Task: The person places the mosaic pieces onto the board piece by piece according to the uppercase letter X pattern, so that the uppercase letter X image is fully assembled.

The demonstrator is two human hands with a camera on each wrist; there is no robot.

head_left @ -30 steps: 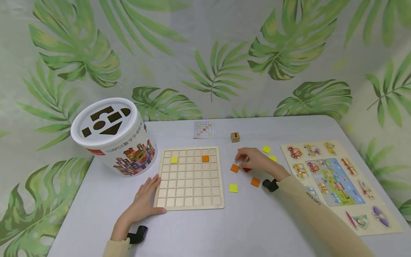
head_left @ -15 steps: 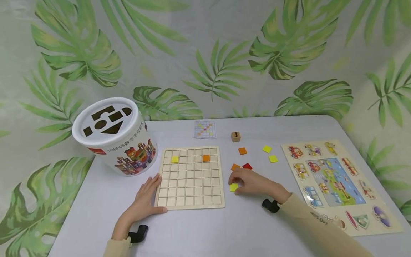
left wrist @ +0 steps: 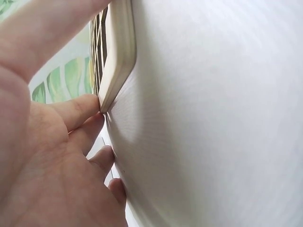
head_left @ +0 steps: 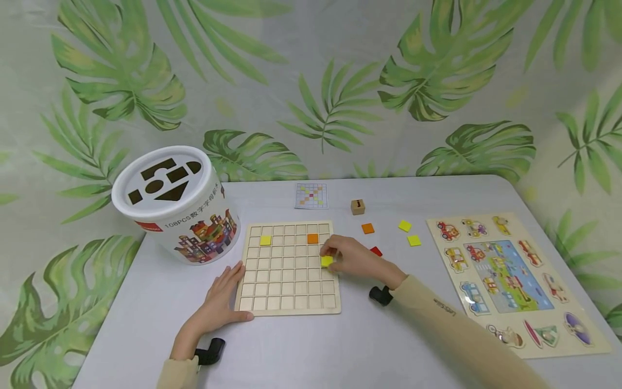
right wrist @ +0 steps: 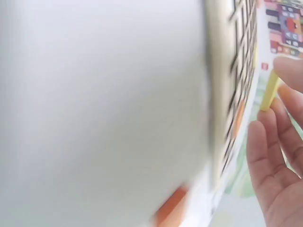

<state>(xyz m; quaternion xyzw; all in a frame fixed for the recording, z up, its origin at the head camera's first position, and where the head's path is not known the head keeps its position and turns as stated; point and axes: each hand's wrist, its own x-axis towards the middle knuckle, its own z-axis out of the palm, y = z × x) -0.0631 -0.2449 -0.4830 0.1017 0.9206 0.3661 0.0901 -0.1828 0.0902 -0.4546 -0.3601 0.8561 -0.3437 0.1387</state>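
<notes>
While your left hand (head_left: 214, 308) lies flat on the grey table (head_left: 369, 346) in the lower left of the head view, its fingers straight and close together, the fingertips press against the left edge of the wooden grid board (head_left: 289, 302) near its lower corner. The left wrist view shows the same contact: your fingers (left wrist: 78, 111) touch the board's rounded corner (left wrist: 116, 56), relaxed rather than curled round it.

Your right hand (head_left: 355, 259) sits at the centre of the head view, over the right edge of the board. Its thumb and fingers pinch a small yellow tile (head_left: 326, 261), which hangs over the rightmost column, about the middle rows. In the right wrist view the tile (right wrist: 270, 90) appears edge-on at the upper right, held at your fingertips (right wrist: 289, 71) just above the grid; whether it touches the board you cannot tell from these blurred pictures.

Two tiles already lie in the grid's second row: a yellow one (head_left: 264, 240) toward the left and an orange one (head_left: 312, 238) toward the right, just above your right hand. Right of the board, loose on the table, lie an orange tile (head_left: 367, 228), a red tile (head_left: 376, 251) partly behind your hand, and two yellow tiles (head_left: 404, 226) (head_left: 414, 240). Above them stands a small wooden cube (head_left: 357, 207), and a pattern card (head_left: 311, 196) lies above the board.

A white bucket with shape holes (head_left: 172, 205) stands at the left, and a vehicle peg puzzle (head_left: 515, 281) lies at the right.
</notes>
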